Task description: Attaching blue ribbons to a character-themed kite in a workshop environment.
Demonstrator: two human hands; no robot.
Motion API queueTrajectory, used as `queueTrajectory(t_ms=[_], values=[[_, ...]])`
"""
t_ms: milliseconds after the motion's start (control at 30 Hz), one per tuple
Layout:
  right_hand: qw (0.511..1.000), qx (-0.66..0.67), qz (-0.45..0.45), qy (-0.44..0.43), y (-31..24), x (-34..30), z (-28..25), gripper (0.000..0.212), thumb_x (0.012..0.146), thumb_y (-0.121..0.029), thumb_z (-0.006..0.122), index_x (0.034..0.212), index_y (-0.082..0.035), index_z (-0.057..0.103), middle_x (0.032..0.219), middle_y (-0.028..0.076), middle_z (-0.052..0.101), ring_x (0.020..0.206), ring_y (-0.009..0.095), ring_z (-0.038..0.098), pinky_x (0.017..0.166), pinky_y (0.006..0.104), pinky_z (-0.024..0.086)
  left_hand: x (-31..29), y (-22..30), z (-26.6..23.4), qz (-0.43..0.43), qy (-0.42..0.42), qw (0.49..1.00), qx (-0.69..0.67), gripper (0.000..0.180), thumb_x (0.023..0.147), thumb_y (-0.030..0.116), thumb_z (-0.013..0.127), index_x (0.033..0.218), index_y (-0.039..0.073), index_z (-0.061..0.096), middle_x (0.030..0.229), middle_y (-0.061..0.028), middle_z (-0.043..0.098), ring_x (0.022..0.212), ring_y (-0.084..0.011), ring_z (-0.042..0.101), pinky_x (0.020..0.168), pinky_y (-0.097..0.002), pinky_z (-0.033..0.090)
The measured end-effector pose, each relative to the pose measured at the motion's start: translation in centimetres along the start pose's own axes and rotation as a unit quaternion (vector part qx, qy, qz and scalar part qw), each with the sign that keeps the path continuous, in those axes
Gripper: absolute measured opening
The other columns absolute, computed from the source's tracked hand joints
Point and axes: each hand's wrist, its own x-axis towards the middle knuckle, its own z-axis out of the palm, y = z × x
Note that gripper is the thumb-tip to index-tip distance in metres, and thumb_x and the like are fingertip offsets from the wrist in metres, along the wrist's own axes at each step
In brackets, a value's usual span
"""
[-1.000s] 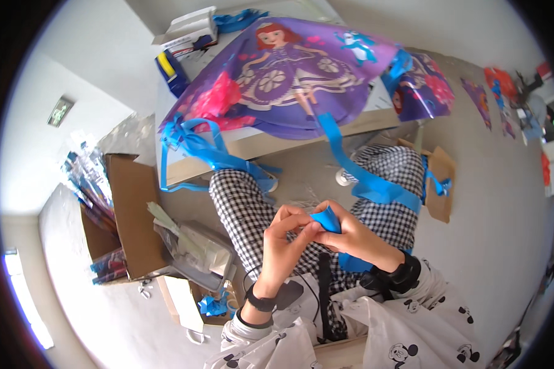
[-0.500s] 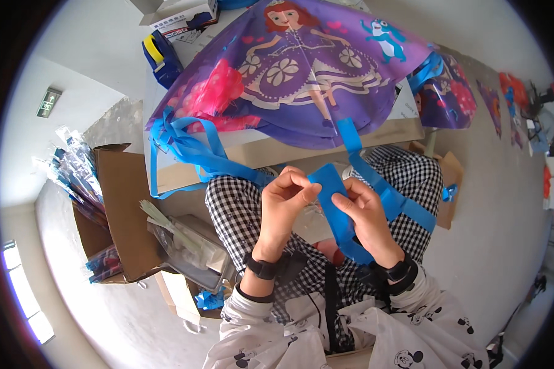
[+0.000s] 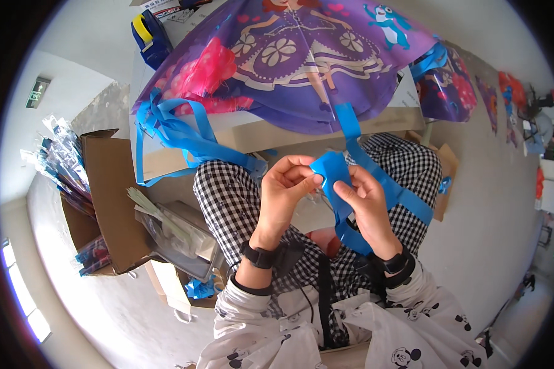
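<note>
Above my lap, both hands grip a blue plastic ribbon (image 3: pixel 332 175). My left hand (image 3: pixel 284 190) pinches its upper end between thumb and fingertips, where the strip is folded. Just beside it, my right hand (image 3: pixel 369 206) holds the strip with the thumb on top. Part of the ribbon loops down under the right hand, and another length runs over my right thigh and up to the lower edge of a purple kite (image 3: pixel 301 67) with a printed princess figure. The kite lies on the table (image 3: pixel 246 138). A bundle of blue ribbon (image 3: pixel 178 126) hangs from its left corner.
A blue tape dispenser (image 3: pixel 152 38) with yellow tape stands at the table's far left. To my left are a cardboard box (image 3: pixel 114 203) of packaged kites and a grey tray (image 3: pixel 191 246). Another cardboard box (image 3: pixel 447 178) is at the right, beyond my knee.
The upper end of the ribbon, flat and upright before, is now folded over at my left fingertips. The table and kite have shifted slightly up and left in view.
</note>
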Motion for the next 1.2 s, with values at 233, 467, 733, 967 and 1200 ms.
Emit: queueTrajectory(t_ms=[233, 467, 733, 967, 1200], values=[[0.999, 0.008, 0.049, 0.000, 0.1, -0.8, -0.2, 0.024, 0.092, -0.014, 0.069, 0.112, -0.002, 0.061, 0.097, 0.001, 0.065, 0.084, 0.007, 0.060, 0.074, 0.0216, 0.050, -0.2, -0.1, 0.5, -0.016, -0.014, 0.999, 0.035, 0.030, 0.083, -0.004, 0.074, 0.108, -0.002, 0.058, 0.084, -0.0040, 0.066, 0.078, -0.0083, 0.064, 0.072, -0.0198, 0.053], [0.997, 0.049, -0.021, 0.060, 1.4, -0.7, -0.4, 0.023, 0.093, -0.011, 0.066, 0.114, -0.002, 0.062, 0.103, 0.002, 0.066, 0.095, 0.010, 0.062, 0.084, 0.0253, 0.050, -0.3, -0.6, 0.5, -0.003, -0.014, 0.997, 0.077, 0.025, 0.082, 0.000, 0.077, 0.101, 0.001, 0.062, 0.081, -0.0015, 0.066, 0.073, -0.0062, 0.062, 0.066, -0.0188, 0.050], [0.978, 0.177, 0.047, 0.103, 1.1, -0.4, -2.0, 0.017, 0.096, -0.021, 0.063, 0.105, -0.007, 0.064, 0.100, 0.001, 0.066, 0.090, 0.012, 0.064, 0.075, 0.0281, 0.052, -0.4, -0.4, 0.1, 0.002, 0.022, 0.998, 0.055, 0.013, 0.089, 0.011, 0.073, 0.099, 0.002, 0.072, 0.075, 0.0004, 0.066, 0.066, -0.0040, 0.057, 0.061, -0.0196, 0.046], [0.916, 0.389, 0.094, 0.036, 0.7, -0.2, -5.4, 0.016, 0.096, -0.021, 0.063, 0.103, -0.007, 0.063, 0.093, 0.001, 0.063, 0.078, 0.013, 0.060, 0.071, 0.0268, 0.049, -0.5, -0.4, 0.0, 0.010, 0.011, 0.995, 0.100, 0.010, 0.089, 0.010, 0.073, 0.093, 0.002, 0.072, 0.077, 0.0017, 0.064, 0.067, -0.0037, 0.056, 0.061, -0.0182, 0.044], [0.977, 0.193, 0.080, -0.035, -1.5, -0.3, -4.3, 0.025, 0.093, -0.018, 0.067, 0.112, -0.002, 0.061, 0.076, -0.004, 0.051, 0.060, 0.006, 0.044, 0.057, 0.0233, 0.037, -0.5, -0.9, -0.2, 0.010, -0.008, 0.989, 0.145, 0.011, 0.088, 0.009, 0.074, 0.082, 0.002, 0.068, 0.074, 0.0050, 0.060, 0.067, -0.0006, 0.051, 0.058, -0.0176, 0.040]])
